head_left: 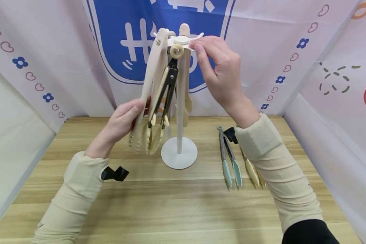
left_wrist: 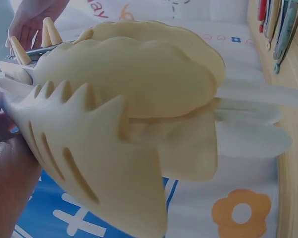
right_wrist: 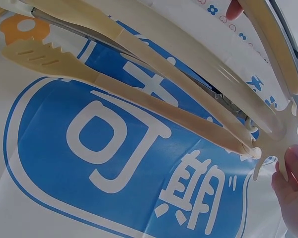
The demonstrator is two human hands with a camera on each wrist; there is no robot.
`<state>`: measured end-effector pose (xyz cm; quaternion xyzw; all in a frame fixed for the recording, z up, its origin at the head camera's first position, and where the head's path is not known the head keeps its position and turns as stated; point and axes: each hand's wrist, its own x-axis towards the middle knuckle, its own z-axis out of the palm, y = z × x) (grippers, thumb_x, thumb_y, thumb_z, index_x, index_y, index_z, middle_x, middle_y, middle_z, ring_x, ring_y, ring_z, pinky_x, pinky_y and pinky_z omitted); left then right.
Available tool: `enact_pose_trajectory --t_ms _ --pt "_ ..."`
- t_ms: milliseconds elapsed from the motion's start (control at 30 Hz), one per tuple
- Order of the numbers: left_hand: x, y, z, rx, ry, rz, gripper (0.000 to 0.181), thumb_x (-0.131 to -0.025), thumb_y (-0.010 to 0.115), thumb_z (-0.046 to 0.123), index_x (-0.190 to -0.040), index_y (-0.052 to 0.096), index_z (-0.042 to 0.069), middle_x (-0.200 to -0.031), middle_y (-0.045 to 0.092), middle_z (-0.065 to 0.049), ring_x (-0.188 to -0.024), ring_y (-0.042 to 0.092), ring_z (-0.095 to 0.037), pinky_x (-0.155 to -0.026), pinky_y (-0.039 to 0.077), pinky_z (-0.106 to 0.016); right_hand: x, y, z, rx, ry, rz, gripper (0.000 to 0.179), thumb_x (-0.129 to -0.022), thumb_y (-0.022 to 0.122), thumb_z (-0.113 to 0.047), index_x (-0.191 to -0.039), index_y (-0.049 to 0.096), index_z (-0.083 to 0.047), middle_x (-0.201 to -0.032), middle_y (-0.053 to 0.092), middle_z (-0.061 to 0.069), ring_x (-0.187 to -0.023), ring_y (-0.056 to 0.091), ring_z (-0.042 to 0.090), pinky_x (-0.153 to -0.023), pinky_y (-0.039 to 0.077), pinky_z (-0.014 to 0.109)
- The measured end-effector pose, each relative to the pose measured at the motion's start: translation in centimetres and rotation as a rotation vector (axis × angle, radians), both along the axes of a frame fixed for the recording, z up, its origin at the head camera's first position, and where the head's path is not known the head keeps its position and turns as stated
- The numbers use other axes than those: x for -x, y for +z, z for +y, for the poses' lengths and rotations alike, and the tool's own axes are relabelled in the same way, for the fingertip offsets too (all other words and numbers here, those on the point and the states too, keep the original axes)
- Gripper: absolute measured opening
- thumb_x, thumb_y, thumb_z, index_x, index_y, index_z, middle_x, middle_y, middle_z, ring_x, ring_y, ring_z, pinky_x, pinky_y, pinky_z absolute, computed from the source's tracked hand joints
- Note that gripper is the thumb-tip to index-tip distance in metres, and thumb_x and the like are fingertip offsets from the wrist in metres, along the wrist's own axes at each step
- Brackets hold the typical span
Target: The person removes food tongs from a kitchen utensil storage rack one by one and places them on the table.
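A white utensil stand [head_left: 181, 91] with a round base and a hooked top stands on the table. Several cream utensils and dark-framed tongs [head_left: 170, 79] with cream tips hang from it. My left hand [head_left: 125, 115] grips a cream pasta server [left_wrist: 84, 148] on the stand's left side, thumb in front and the other fingers mostly hidden behind. The server's toothed edge and slots show in the left wrist view, beside the scalloped tong heads [left_wrist: 134, 74]. At the top, my right hand [head_left: 218, 67] pinches the hooked rack [right_wrist: 280, 136] between thumb and fingers.
To the right lie mint-tipped tongs [head_left: 227, 159] and cream-tipped tongs [head_left: 251, 169], the latter partly hidden by my right sleeve [head_left: 271, 159]. A printed cloth [head_left: 250, 20] hangs behind the wooden table [head_left: 158, 203].
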<state>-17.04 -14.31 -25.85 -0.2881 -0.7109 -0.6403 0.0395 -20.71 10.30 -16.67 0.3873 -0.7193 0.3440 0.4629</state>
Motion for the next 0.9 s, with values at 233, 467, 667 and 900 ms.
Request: enact_pose_trajectory --t_ms 233,467,667,900 --pt "-0.2 0.8 -0.6 0.071 0.003 0.037 0.047 -0.099 0.037 0.022 -0.125 0.042 -0.018 -0.118 0.056 -0.008 -0.101 0.056 -0.008 -0.088 0.044 -0.021 0.0 0.0 0.1 -0.004 -0.001 -0.003 0.023 -0.093 0.047 -0.007 -0.096 0.068 0.003 -0.095 0.067 0.014 -0.099 0.059 0.02 -0.093 0.04 0.021" --pt "-0.7 1.4 -1.0 0.102 0.026 0.022 0.045 -0.099 0.037 0.022 -0.123 0.047 -0.015 -0.105 0.06 0.011 -0.097 0.056 -0.007 -0.082 0.045 -0.018 -0.1 0.0 0.1 -0.004 -0.007 -0.006 0.023 -0.093 0.047 -0.008 -0.096 0.068 0.002 -0.095 0.067 0.013 -0.099 0.059 0.02 -0.093 0.04 0.02" --pt "-1.2 1.9 -1.1 0.109 0.044 0.027 0.045 -0.099 0.037 0.021 -0.122 0.045 -0.017 -0.103 0.061 0.013 -0.095 0.058 -0.005 -0.081 0.046 -0.017 -0.1 0.1 0.2 -0.016 -0.015 -0.004 0.024 -0.093 0.047 -0.008 -0.097 0.068 0.003 -0.096 0.067 0.014 -0.1 0.058 0.02 -0.094 0.04 0.02" --pt "-1.8 2.1 -1.2 0.117 0.086 0.033 0.042 -0.099 0.038 0.021 -0.119 0.051 -0.014 -0.094 0.063 0.01 -0.084 0.058 -0.005 -0.071 0.048 -0.017 -0.1 0.1 0.2 -0.017 -0.017 -0.01 0.025 -0.093 0.047 -0.009 -0.097 0.068 0.002 -0.096 0.067 0.014 -0.1 0.058 0.02 -0.094 0.04 0.02"
